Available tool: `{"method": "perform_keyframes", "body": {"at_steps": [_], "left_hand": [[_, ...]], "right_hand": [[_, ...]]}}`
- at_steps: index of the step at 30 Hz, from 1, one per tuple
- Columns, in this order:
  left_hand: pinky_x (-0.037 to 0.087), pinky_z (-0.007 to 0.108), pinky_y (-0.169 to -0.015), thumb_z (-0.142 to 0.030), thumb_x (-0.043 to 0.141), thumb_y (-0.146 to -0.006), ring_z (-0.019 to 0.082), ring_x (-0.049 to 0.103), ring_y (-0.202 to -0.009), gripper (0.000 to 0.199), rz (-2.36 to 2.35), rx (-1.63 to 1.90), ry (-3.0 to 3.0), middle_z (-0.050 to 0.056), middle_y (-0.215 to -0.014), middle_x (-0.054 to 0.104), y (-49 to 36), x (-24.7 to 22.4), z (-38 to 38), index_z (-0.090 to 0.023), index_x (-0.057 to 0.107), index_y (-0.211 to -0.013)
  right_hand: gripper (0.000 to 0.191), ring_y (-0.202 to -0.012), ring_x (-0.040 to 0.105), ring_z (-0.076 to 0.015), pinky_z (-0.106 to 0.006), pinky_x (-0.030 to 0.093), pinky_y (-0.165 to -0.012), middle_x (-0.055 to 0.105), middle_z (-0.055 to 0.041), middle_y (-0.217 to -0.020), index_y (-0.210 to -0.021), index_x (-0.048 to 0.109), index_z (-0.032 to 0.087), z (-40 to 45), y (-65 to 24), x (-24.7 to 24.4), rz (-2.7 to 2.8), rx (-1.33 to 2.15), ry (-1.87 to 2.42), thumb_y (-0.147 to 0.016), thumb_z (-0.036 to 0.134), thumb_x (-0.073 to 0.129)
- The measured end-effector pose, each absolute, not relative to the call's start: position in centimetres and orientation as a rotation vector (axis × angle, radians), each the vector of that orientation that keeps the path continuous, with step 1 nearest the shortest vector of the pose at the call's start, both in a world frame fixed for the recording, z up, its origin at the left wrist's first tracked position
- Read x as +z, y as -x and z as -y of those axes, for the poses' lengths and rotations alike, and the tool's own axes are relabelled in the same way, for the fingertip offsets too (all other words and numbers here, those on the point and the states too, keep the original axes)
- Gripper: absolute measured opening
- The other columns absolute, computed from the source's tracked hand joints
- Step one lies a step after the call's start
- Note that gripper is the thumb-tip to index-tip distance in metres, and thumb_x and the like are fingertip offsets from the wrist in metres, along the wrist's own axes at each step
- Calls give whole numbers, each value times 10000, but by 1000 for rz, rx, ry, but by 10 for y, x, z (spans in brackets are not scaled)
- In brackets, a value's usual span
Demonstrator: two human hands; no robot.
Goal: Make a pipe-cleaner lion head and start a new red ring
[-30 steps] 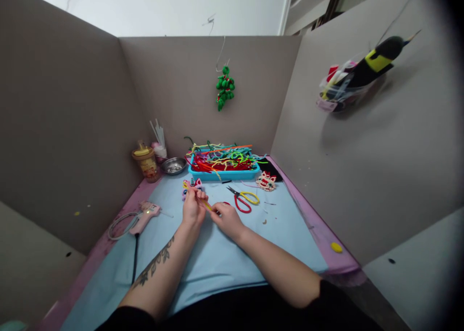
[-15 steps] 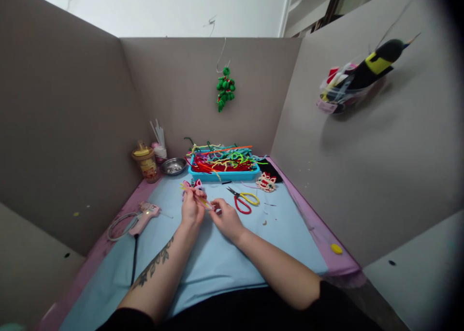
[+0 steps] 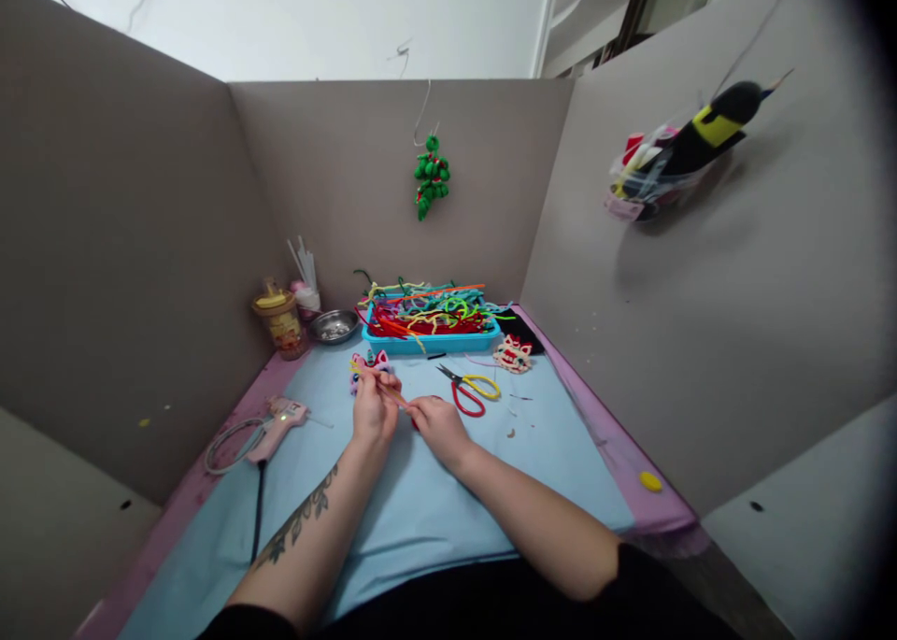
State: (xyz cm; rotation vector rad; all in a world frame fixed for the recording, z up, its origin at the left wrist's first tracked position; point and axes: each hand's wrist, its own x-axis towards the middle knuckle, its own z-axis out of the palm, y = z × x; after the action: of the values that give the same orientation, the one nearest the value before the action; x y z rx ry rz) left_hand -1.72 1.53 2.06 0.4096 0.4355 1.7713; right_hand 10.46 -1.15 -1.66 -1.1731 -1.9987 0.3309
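My left hand [image 3: 374, 408] is closed around some thin pink and yellow pipe cleaners [image 3: 391, 393] over the middle of the blue cloth [image 3: 434, 490]. My right hand [image 3: 438, 427] pinches their lower right end, and a bit of red shows under its fingers. Just behind my left hand lies a pink and purple fuzzy animal face [image 3: 378, 360], partly hidden. Scissors [image 3: 468, 390] with one red and one yellow handle lie open to the right of my hands. A cream and red fuzzy face [image 3: 513, 353] rests farther back on the right.
A blue tray [image 3: 434, 344] heaped with colourful pipe cleaners stands at the back. Left of it are a metal bowl [image 3: 334, 326] and a lidded cup [image 3: 281, 322]. The pink glue gun [image 3: 280, 427] with its cable lies at left. A yellow disc [image 3: 650, 481] sits at right.
My right hand's fingers have closed more tightly on the strands' end and turned slightly downward. The head view has shifted a little. My left hand keeps its hold.
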Motion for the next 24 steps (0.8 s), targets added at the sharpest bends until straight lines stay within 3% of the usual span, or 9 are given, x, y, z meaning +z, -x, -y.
{"method": "perform_keyframes", "body": {"at_steps": [12, 16, 18, 21, 24], "left_hand": [[388, 164, -506, -267, 414, -948, 42, 301, -369, 248, -393, 1654, -308, -95, -433, 251, 23, 25, -14, -184, 457, -718], [210, 133, -368, -300, 484, -916, 39, 206, -340, 245, -516, 1568, -490, -101, -438, 195, 29, 32, -11, -184, 431, -707], [123, 136, -346, -332, 516, -893, 35, 155, -338, 248, -616, 1411, -605, -108, -442, 193, 32, 34, -8, -184, 428, -715], [81, 135, -348, -392, 563, -846, 30, 124, -353, 277, -691, 1063, -770, -117, -453, 198, 30, 33, -1, -182, 426, -728], [88, 143, -349, -447, 581, -815, 30, 123, -370, 325, -676, 825, -925, -117, -464, 209, 23, 28, 6, -182, 418, -720]], "right_hand": [[211, -642, 557, -150, -250, 317, -597, 636, -40, -699, -738, 591, 178, 22, -102, -4, 2102, 258, 1288, -901, 224, 464], [161, -669, 558, -150, -250, 384, -644, 649, -37, -739, -825, 640, 186, 19, -110, -8, 1961, 538, 1065, -863, 302, 536], [248, -676, 558, -152, -259, 413, -648, 650, -43, -777, -951, 649, 180, 14, -116, -10, 1791, 729, 968, -825, 383, 580], [388, -586, 506, -132, -251, 393, -558, 606, -18, -702, -1058, 638, 170, 3, -124, -10, 1494, 1010, 900, -794, 452, 598], [365, -475, 388, -88, -226, 304, -472, 529, 25, -590, -997, 670, 177, -7, -131, -7, 1361, 1246, 789, -763, 454, 640]]}}
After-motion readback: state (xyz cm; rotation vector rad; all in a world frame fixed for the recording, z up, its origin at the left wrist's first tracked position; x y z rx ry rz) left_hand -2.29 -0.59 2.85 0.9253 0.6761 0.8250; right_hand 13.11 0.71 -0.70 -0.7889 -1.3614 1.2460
